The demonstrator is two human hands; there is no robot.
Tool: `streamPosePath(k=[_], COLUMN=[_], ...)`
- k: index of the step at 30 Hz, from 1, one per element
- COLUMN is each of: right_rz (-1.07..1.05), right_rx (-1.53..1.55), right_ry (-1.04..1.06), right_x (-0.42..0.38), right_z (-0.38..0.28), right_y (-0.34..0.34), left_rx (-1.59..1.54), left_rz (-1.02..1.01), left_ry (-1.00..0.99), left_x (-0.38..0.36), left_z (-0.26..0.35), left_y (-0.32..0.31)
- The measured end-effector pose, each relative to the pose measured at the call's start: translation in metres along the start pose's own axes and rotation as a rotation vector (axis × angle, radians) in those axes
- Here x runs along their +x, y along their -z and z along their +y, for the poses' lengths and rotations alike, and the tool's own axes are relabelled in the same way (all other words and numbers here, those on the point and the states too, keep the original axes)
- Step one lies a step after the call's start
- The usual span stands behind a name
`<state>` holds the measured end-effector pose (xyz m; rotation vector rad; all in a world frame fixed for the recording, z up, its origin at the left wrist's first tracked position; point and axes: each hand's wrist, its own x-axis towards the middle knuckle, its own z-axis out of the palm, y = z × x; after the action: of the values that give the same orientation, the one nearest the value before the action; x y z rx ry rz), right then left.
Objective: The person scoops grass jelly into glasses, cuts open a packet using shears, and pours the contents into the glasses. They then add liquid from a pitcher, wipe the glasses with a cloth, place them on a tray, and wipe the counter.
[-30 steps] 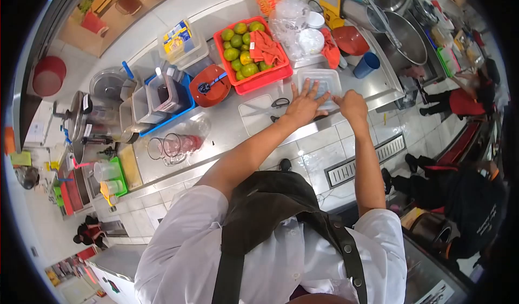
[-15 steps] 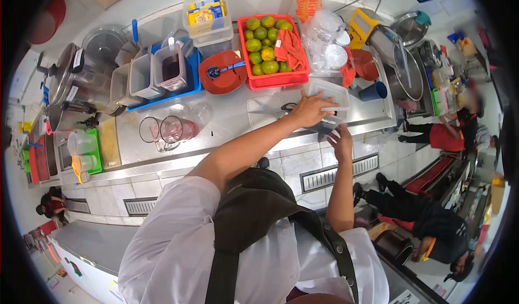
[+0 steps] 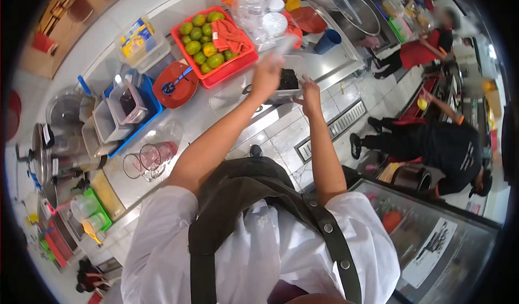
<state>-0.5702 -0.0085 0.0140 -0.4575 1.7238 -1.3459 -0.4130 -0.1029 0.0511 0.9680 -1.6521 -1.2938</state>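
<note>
Head: left hand [image 3: 267,78] has raised blurred lid [image 3: 285,45], baring dark contents [image 3: 288,79]

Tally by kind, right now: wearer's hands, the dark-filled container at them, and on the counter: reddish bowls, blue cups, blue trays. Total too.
Wearer's hands: 2 (left hand, right hand)
Dark-filled container: 1
Reddish bowls: 2 (near bowl, far bowl)
Blue cup: 1
Blue tray: 1
Total: 7

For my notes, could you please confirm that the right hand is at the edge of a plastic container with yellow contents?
Not quite: the contents are dark, as the head view shows; the right hand is at the edge of the plastic container.
</note>
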Motion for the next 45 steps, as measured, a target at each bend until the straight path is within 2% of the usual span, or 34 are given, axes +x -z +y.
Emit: streamPosePath(k=[1, 3, 5, 7, 9, 11, 14, 15, 17, 20, 22, 23, 24, 27, 29, 30, 34, 37, 39, 40, 43, 44, 45], right_rz=[-0.011, -0.014, -0.091, -0.129, -0.247, -0.340, -0.511, -0.537, -0.587, -0.588, -0.593, -0.588, -0.579, -0.533, -0.483, -0.484, -0.567, -0.815, -0.877, -0.880, -1.001, -0.957, -0.946], right_rx=[-0.005, -0.072, -0.100, -0.077, -0.063, -0.035, 0.014, 0.043, 0.093, 0.066, 0.056, -0.023, -0.099, -0.281, -0.390, -0.272, -0.351, -0.607, -0.956, -1.081, -1.775, -1.915, -1.888], right_ry=[0.004, 0.025, 0.034, 0.024, 0.042, 0.005, -0.082, -0.122, -0.202, -0.323, -0.349, -0.273, -0.197, 0.136, 0.389, 0.422, 0.492, 0.706, 1.183, 1.276, 1.252, 1.370, 1.430], right_x=[0.006, 0.014, 0.022, 0.024, 0.024, -0.003, -0.030, -0.043, -0.071, -0.100, -0.121, -0.132, -0.147, -0.149, -0.138, -0.140, -0.105, -0.035, 0.003, 0.010, 0.015, 0.013, 0.013], right_z=[0.002, 0.005, -0.008, -0.016, -0.013, -0.033, -0.032, -0.027, -0.014, 0.022, 0.042, 0.052, 0.056, 0.054, 0.046, 0.033, 0.008, 0.008, 0.005, 0.006, 0.013, 0.017, 0.019], right_y=[0.005, 0.014, 0.019, 0.023, 0.030, 0.014, -0.029, -0.051, -0.094, -0.147, -0.171, -0.178, -0.185, -0.193, -0.191, -0.199, -0.231, -0.280, -0.319, -0.339, -0.382, -0.386, -0.389], left_rx=[-0.119, -0.280, -0.477, -0.461, 0.077, 0.026, -0.134, -0.045, 0.122, 0.146, 0.387, 0.505, 0.369, 0.547, 0.496, 0.490, 0.461, 0.474, 0.458, 0.508, 0.441, 0.389, 0.368], left_rz=[0.182, 0.336, 0.480, 0.424, 0.586, 0.609, 0.435, 0.370, 0.403, 0.469, 0.490, 0.494, 0.460, 0.442, 0.446, 0.450, 0.448, 0.434, 0.401, 0.452, 0.489, 0.516, 0.574], left_ry=[-0.009, 0.010, 0.091, 0.072, -0.013, 0.017, 0.450, 0.368, 0.376, 0.442, 0.442, 0.448, 0.621, 0.511, 0.489, 0.460, 0.442, 0.518, 0.625, 0.613, 0.729, 0.751, 0.727], left_x=[0.008, 0.008, -0.026, -0.071, -0.133, -0.190, -0.280, -0.304, -0.314, -0.315, -0.305, -0.301, -0.292, -0.291, -0.293, -0.294, -0.289, -0.284, -0.285, -0.287, -0.297, -0.303, -0.309], left_z=[-0.001, -0.008, 0.024, -0.006, -0.014, 0.018, -0.020, -0.030, -0.021, -0.012, -0.009, -0.006, 0.011, -0.002, -0.006, -0.010, -0.019, -0.014, -0.010, -0.011, 0.006, 0.006, 0.008], left_y=[0.004, 0.026, 0.056, 0.100, 0.127, 0.127, 0.152, 0.153, 0.150, 0.155, 0.164, 0.170, 0.180, 0.195, 0.206, 0.210, 0.220, 0.227, 0.226, 0.220, 0.210, 0.204, 0.198])
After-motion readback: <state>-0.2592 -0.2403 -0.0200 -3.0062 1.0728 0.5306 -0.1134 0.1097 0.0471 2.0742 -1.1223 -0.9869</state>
